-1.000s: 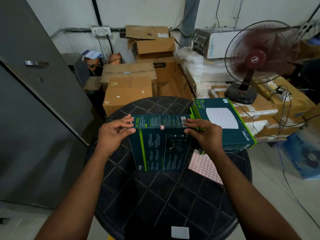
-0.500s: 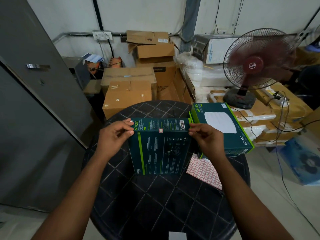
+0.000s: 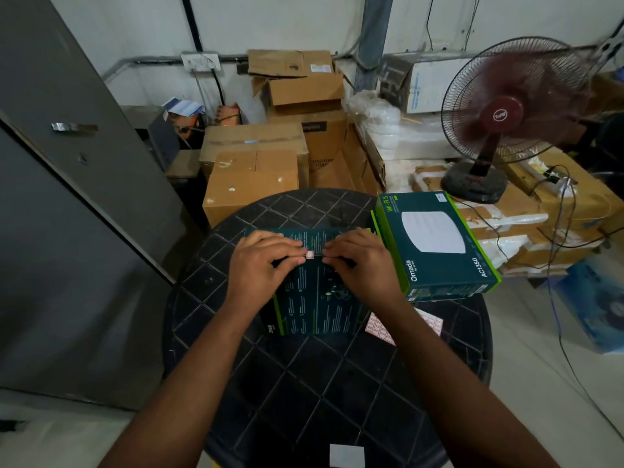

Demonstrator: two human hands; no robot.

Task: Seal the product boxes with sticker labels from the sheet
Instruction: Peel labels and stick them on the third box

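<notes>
A dark green product box (image 3: 317,305) stands on edge on the round black table (image 3: 320,383), its printed face toward me. A small white sticker with a red border (image 3: 309,254) sits over its top front edge. My left hand (image 3: 263,265) and my right hand (image 3: 364,261) grip that top edge on either side of the sticker, fingers over the top, thumbs on the front. A second green box (image 3: 435,244) lies flat to the right. The sticker sheet (image 3: 381,327) lies beneath my right forearm, partly hidden.
Cardboard cartons (image 3: 250,184) are stacked beyond the table's far edge. A red pedestal fan (image 3: 506,113) spins at the right on wrapped packages, with cables trailing down. A grey door (image 3: 67,197) fills the left. A white paper square (image 3: 346,456) lies at the table's near edge.
Both hands moved inward from the box's outer corners to the middle of the top edge, closing in beside the sticker. The box stays upright in the same spot.
</notes>
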